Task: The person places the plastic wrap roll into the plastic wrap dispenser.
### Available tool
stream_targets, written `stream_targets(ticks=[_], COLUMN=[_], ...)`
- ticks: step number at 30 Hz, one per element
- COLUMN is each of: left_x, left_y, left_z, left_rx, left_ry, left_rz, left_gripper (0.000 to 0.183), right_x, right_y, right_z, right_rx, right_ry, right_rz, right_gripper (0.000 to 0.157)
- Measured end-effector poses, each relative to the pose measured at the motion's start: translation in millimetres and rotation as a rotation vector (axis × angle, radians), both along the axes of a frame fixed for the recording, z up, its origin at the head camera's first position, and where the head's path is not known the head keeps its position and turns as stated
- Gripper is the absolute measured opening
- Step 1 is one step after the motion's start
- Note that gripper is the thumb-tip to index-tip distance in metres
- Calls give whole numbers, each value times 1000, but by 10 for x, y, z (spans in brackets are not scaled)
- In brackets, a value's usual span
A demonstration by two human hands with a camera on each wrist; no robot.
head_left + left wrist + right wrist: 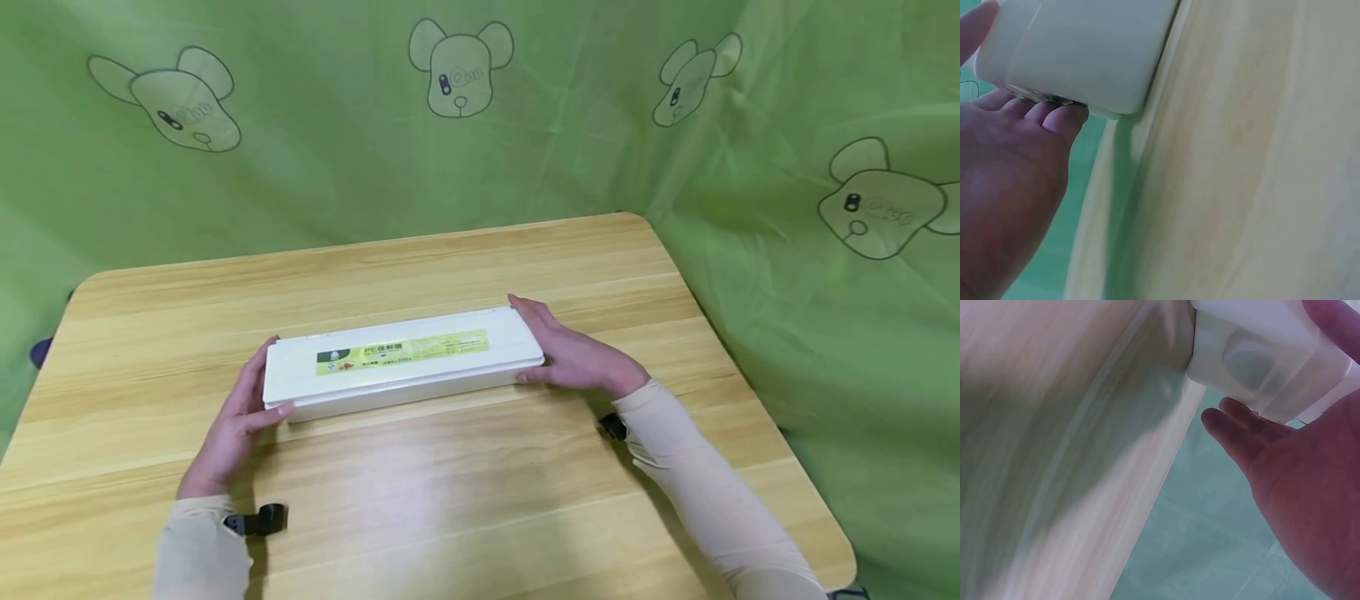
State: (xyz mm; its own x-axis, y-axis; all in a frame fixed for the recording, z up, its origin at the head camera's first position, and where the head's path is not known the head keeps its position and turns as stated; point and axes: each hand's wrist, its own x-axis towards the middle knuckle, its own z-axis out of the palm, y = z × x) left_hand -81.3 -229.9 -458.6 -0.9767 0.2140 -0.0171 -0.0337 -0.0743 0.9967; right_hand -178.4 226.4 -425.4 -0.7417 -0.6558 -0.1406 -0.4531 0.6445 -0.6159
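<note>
A long white cling film box (420, 389) with a yellow-green label (405, 352) on its lid lies across the middle of the table. My left hand (234, 427) grips its left end, thumb along the near side and fingers behind the end. At the other end, my right hand (576, 354) holds the box with the thumb at the near corner and fingers round the far corner. In the left wrist view the fingers (1063, 122) press against the box's side. The right wrist view shows a round recess (1250, 362) in the box's end face.
The wooden table (465, 492) has rounded corners. Green curtains (337, 183) with printed bear heads hang behind it and along the right. A black wrist camera (258, 520) sits by the left sleeve, another black device (612, 427) by the right sleeve.
</note>
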Motion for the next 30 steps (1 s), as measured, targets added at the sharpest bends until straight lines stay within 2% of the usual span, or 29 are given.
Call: stream_targets(ticks=[4,11,17,23,30], left_x=[6,-20,-41,-45,-46], left_y=[-13,-52,-62,-93,-118], left_z=[-28,-78,-82,-98,-123], left_rx=[-5,-22,-14,5,38], left_ry=[8,73,75,105,99], left_rz=[-1,-3,-13,-11,-10], left_gripper=[88,91,92,94,96], right_x=[-1,-6,-25,-24,-23], right_y=[4,9,9,11,13], right_z=[-7,-26,-54,-67,-69], right_rx=[4,-10,-58,-104,-122], right_ry=[3,-2,-12,-39,-48], right_rz=[2,-31,-75,-111,-132], right_gripper=[110,113,119,115,115])
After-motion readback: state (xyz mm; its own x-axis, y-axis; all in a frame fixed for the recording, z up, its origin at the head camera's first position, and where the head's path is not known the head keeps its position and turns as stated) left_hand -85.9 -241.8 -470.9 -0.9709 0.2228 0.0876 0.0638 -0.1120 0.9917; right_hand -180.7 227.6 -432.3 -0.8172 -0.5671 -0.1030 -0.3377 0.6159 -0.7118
